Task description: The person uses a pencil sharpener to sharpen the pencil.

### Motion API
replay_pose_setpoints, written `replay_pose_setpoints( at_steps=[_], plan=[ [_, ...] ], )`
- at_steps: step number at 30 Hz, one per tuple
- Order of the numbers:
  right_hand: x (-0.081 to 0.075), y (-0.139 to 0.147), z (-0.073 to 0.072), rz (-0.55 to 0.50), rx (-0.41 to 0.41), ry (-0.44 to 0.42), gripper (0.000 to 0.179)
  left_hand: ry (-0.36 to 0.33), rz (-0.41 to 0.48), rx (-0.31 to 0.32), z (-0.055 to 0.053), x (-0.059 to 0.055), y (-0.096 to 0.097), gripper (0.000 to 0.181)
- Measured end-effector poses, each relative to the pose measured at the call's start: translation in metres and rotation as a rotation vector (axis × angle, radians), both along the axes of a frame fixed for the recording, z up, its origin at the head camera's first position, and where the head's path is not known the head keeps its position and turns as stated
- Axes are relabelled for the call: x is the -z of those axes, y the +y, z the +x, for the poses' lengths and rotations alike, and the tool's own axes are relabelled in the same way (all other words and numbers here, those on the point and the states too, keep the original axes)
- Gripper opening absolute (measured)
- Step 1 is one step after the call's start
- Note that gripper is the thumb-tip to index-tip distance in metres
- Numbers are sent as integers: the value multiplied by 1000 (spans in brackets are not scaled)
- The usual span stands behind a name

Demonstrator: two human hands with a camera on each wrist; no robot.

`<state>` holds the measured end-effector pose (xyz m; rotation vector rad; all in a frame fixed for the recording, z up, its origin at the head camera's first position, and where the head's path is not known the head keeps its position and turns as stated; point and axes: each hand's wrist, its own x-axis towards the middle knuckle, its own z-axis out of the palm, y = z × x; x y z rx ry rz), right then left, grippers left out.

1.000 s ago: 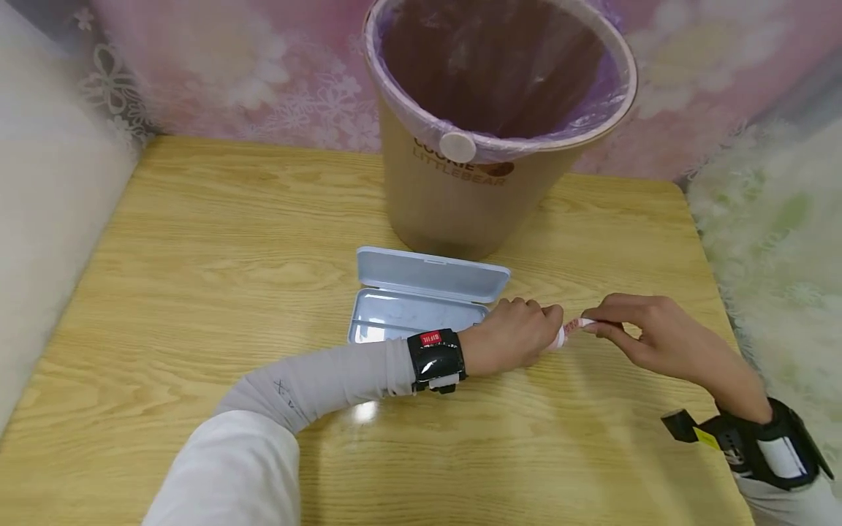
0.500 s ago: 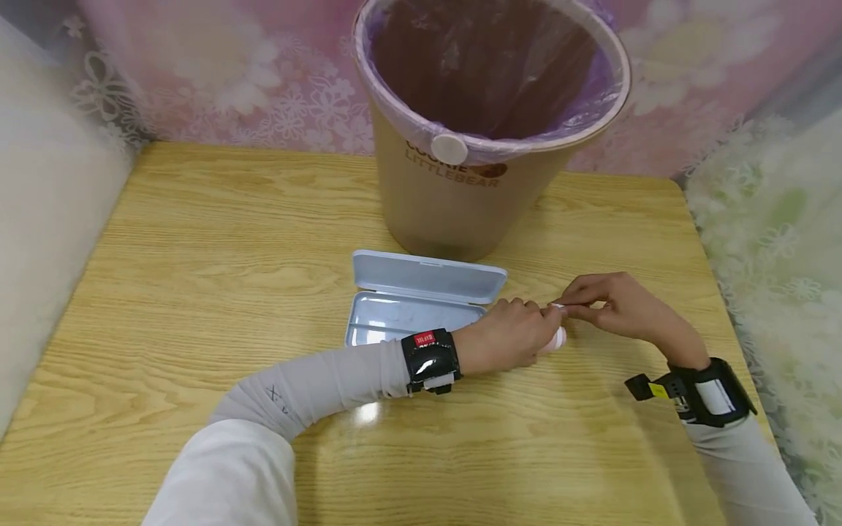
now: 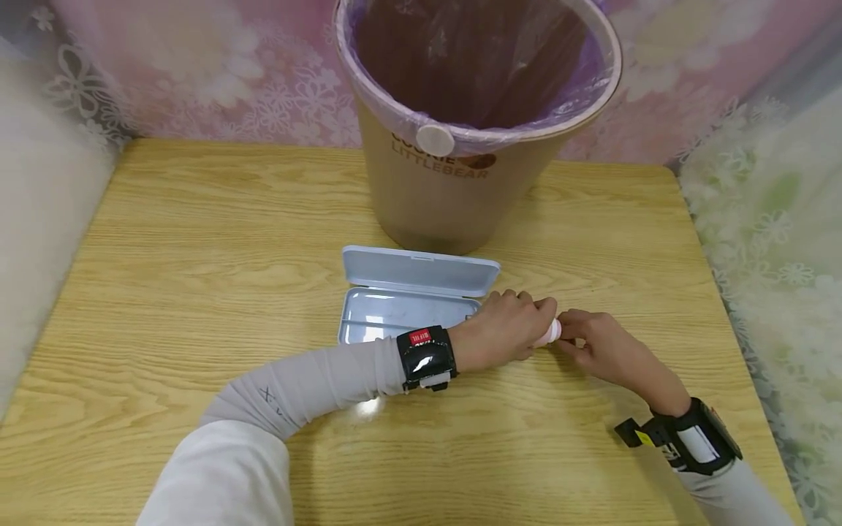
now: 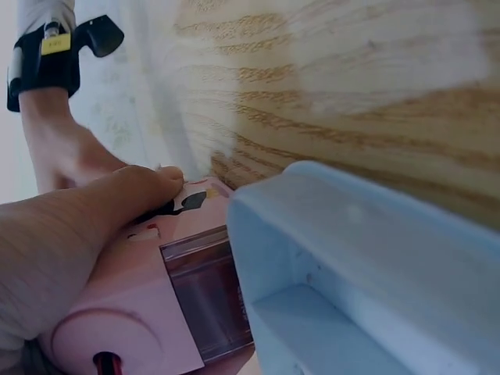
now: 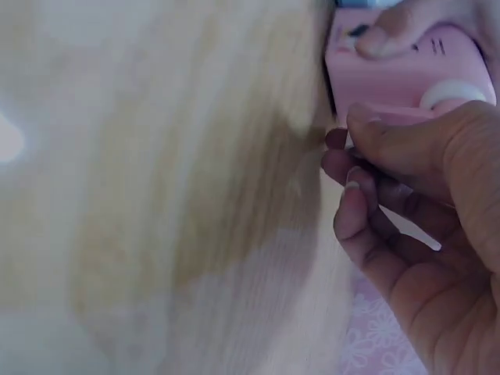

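My left hand point(image 3: 503, 329) grips the sharpener point(image 4: 144, 285); right hand point(image 3: 605, 349) seems to pinch its crank point(image 5: 400, 116) (fingertips partly hidden). Brace firmly, turn evenly.

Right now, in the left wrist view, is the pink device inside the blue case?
No, the left hand grips the pink device beside the blue case.

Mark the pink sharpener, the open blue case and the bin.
Pink sharpener point(image 4: 148, 285): left wrist view, pink face beside the window.
Blue case point(image 3: 421, 274): head view, inner side of raised lid.
Bin point(image 3: 437, 207): head view, wall below lettering.
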<state>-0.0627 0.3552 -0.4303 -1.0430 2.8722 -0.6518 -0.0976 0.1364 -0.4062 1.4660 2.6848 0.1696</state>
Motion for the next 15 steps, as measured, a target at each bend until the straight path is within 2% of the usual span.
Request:
replay_pose_setpoints(
  at_steps=[5,9,10,12,15],
  plan=[
    [-2,-3,17,-33,-26,16,23,-2,30,-27,1,2,-1,29],
    [-11,0,28,-61,-55,19,5,-28,35,-33,2,2,2,28],
    [-14,1,30,-72,-72,31,8,-32,33,-34,2,2,3,26],
    [-23,2,31,-102,-103,68,25,-6,29,-42,2,3,4,19],
    [-40,2,25,-122,-145,138,43,65,15,-66,3,4,2,8]
  ],
)
